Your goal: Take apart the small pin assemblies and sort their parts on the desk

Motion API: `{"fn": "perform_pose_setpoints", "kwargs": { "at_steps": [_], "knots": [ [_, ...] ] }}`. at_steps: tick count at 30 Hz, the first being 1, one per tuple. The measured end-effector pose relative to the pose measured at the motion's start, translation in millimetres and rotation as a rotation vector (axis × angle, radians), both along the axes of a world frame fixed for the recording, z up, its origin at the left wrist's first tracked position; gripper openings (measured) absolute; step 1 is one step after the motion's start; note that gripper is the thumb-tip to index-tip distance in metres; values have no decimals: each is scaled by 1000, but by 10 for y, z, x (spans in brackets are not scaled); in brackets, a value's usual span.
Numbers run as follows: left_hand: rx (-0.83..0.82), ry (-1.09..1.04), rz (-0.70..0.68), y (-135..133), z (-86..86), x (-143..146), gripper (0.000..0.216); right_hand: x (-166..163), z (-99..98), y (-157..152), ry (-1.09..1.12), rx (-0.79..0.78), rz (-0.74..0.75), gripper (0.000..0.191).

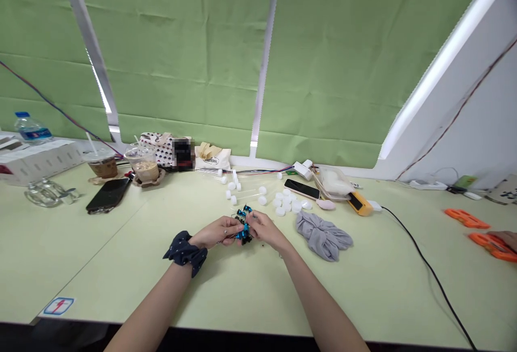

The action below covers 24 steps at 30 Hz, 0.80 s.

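Over the middle of the pale green table, both hands meet at a small cluster of shiny blue and black pieces [244, 228], too small to name exactly. My left hand [220, 232], with a dark scrunchie on its wrist, is closed around the left side of the cluster. Pinched against the right side is my right hand [260, 228]. Thin wire-like ends show near the left fingers. Behind the hands lie clear tubes [247, 195] and several white round caps [286, 201]. To the right rests a grey scrunchie [323, 235].
Phones [302, 188] lie on the table, with a yellow device [359, 204] and its black cable [424, 260] at right. Two drink cups [144, 166] stand at left. Another person's hand [508, 239] touches an orange tool [493, 246] at the right edge.
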<state>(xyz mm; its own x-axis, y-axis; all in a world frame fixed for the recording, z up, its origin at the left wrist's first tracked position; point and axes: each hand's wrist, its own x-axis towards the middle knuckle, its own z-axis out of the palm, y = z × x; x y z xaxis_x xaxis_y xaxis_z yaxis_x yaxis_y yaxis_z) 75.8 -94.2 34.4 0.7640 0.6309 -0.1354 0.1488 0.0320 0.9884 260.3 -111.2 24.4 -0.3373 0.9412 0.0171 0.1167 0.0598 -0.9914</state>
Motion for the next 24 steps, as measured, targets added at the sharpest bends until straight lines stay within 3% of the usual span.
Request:
{"fn": "perform_pose_setpoints", "kwargs": {
  "at_steps": [2, 8, 13, 15, 17, 20, 22, 24],
  "knots": [
    [-5, -12, 6, 5, -18, 2, 41, -9, 1, 2, -18, 0, -30, 39],
    [-2, -46, 15, -12, 4, -4, 41, -9, -7, 6, 197, 39, 93, 33],
    [23, -50, 64, 0, 18, -33, 39, 35, -152, 137, 106, 23, -70, 33],
    [95, -27, 209, 56, -13, -77, 37, 173, -184, 213, -22, 61, -211, 28],
    [245, 73, 448, 143, -64, -148, 33, 378, -195, 275, -276, 154, -338, 20],
    [553, 456, 837, 285, -157, -294, 23, 701, -202, 316, -772, 142, -413, 10],
    [709, 738, 953, 359, -210, -394, 18, 856, -208, 310, -943, 62, -402, 5],
    [768, 943, 976, 408, -251, -479, 19, 946, -211, 293, -995, 1, -388, 3]
  ]
}}
